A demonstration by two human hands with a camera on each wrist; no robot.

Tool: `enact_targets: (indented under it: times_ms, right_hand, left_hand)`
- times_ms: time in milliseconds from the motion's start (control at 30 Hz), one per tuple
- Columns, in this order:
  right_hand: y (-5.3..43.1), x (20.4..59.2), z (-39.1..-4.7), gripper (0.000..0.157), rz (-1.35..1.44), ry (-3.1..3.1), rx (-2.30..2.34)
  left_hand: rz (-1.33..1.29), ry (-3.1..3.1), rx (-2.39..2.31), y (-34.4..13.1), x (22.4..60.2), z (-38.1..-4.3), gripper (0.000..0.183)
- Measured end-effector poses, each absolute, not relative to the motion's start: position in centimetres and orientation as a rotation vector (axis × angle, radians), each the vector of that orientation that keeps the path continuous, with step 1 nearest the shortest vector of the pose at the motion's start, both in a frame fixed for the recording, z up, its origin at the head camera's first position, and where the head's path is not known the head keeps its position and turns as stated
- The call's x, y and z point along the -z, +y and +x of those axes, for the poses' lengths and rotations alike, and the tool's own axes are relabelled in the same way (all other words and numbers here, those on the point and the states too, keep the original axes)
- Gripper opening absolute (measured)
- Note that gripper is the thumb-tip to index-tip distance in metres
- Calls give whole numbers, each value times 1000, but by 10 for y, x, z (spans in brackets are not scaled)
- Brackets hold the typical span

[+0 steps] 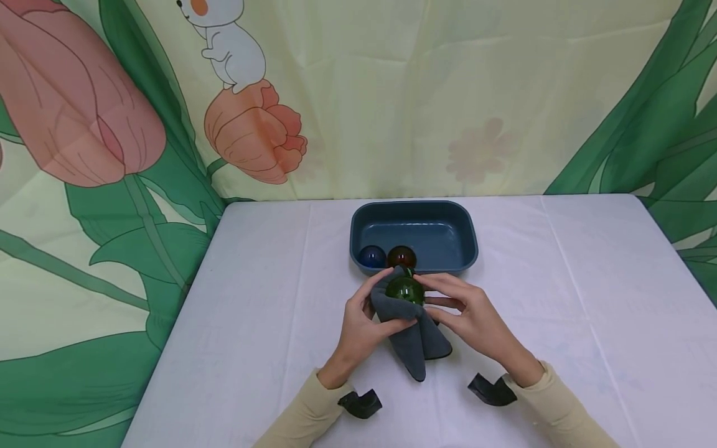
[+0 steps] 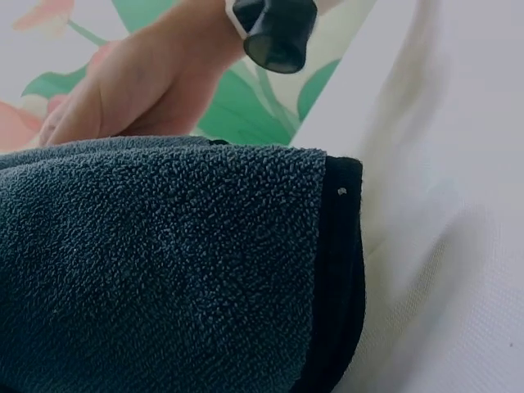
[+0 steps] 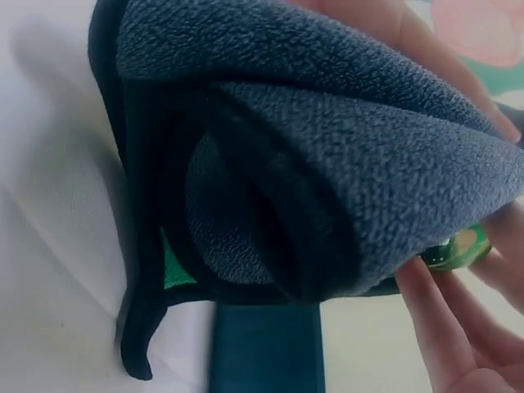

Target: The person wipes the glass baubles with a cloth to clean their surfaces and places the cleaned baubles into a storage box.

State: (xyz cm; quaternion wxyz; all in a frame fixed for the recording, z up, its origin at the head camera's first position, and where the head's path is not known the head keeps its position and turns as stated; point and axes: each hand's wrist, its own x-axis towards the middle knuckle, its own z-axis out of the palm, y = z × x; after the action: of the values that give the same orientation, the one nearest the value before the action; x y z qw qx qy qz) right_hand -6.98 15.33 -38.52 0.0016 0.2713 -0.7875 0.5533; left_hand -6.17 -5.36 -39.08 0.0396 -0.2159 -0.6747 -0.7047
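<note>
A shiny green ball (image 1: 404, 291) lies in a folded dark grey-blue cloth (image 1: 413, 345) just in front of the tray. My left hand (image 1: 358, 325) grips the cloth around the ball, its thumb across the near side. From the other side my right hand (image 1: 476, 316) holds the ball between bent fingers and thumb. The cloth's loose ends hang below both hands. In the left wrist view the cloth (image 2: 164, 254) fills much of the picture and hides the ball. The right wrist view shows the cloth (image 3: 426, 172) draped in folds, with only a sliver of the ball (image 3: 460, 248) showing.
Behind my hands stands a dark blue rectangular tray (image 1: 442, 239). A blue ball (image 1: 372, 256) and a brownish-red ball (image 1: 402, 256) sit in its near left corner. A white cloth (image 1: 252, 298) covers the table, and a printed floral curtain (image 1: 381, 112) hangs behind it.
</note>
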Motion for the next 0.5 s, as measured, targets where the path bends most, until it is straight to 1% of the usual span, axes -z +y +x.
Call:
enact_targets:
  times_ms: [300,500]
  right_hand:
    - [155,380,-69,60,940,-2469,-1540]
    - [155,380,-70,60,992,-2458,-1399]
  left_hand:
    - [-657,-2060,2154,-54,389,-62,69]
    - [-652,-2061,2156,-54,389,-62,69]
